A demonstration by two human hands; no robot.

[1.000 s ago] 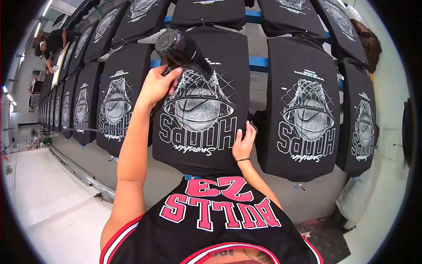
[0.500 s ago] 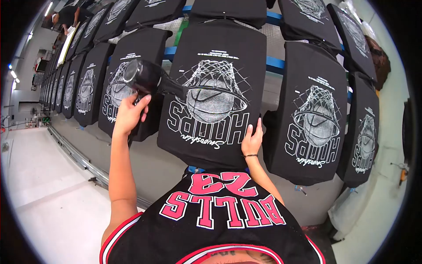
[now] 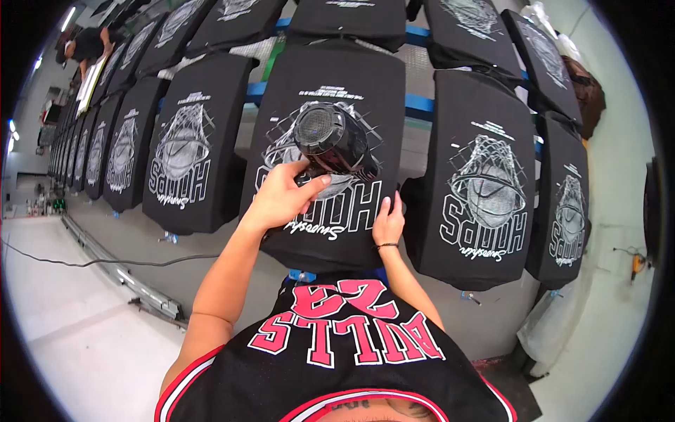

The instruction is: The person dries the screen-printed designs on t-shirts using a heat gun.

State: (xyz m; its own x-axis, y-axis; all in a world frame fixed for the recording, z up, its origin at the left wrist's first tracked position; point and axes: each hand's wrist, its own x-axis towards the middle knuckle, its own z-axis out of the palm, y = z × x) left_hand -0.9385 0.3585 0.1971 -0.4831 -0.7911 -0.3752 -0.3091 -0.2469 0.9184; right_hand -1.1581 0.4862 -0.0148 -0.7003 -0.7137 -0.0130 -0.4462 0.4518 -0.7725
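Observation:
A black hair dryer (image 3: 330, 137) is closed in my left hand (image 3: 285, 195), fingers around its handle. It is held over the middle of a black T-shirt (image 3: 334, 74) stretched on a board in front of me, its round rear grille facing up. The dryer hides part of the shirt's white print, a basketball in a net with "HOOPS" lettering. At the shirt's right edge rests my right hand (image 3: 388, 224), fingers stretched out along the side, holding nothing. A dark band circles that wrist.
Similar printed shirts, such as the right one (image 3: 485, 98), stand in rows on both sides and behind. A blue rail (image 3: 420, 105) runs between rows. The power cord (image 3: 119, 263) stretches left over a metal floor track (image 3: 133, 281). Another person (image 3: 88, 48) leans in at far left.
My left hand has carried the hair dryer rightward from the shirt's left edge to over its print, and the dryer has turned. The right hand stays at the shirt's edge. The view shifted slightly.

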